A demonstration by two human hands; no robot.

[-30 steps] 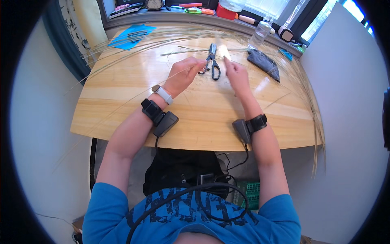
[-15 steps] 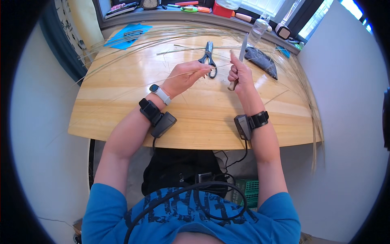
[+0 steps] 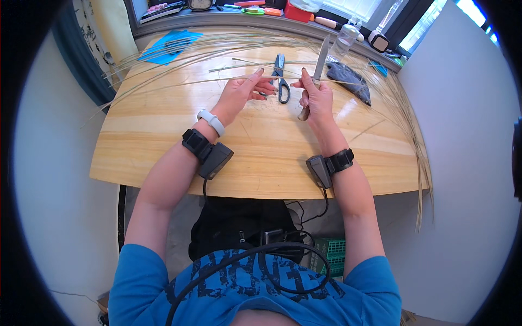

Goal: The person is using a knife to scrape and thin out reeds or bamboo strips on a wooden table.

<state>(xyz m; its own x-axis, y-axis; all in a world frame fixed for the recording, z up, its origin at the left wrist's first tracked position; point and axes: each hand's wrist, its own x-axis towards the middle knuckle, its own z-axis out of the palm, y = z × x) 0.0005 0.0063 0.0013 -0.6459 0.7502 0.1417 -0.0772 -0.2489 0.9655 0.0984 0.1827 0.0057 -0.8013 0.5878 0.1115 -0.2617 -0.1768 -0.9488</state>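
Upright in my right hand is a knife, its blade pointing up and away and the handle end showing below my fist. A long, thin, straw-coloured strip, like split bamboo or cane, runs across the table and passes between the thumb and fingers of my left hand. My left lower fingers are loosely spread. The strip reaches my right thumb beside the blade and carries on to the right. Black-handled scissors lie on the table just beyond and between my hands.
More long strips lie along the table's far side and others hang over its right edge. A blue sheet lies at the far left. A dark grey pouch and a clear bottle are at the far right.
My right hand has shifted slightly left and nearer with the knife. My left hand has turned, its fingers loosening apart, and the strip now lies higher and straighter between the hands.
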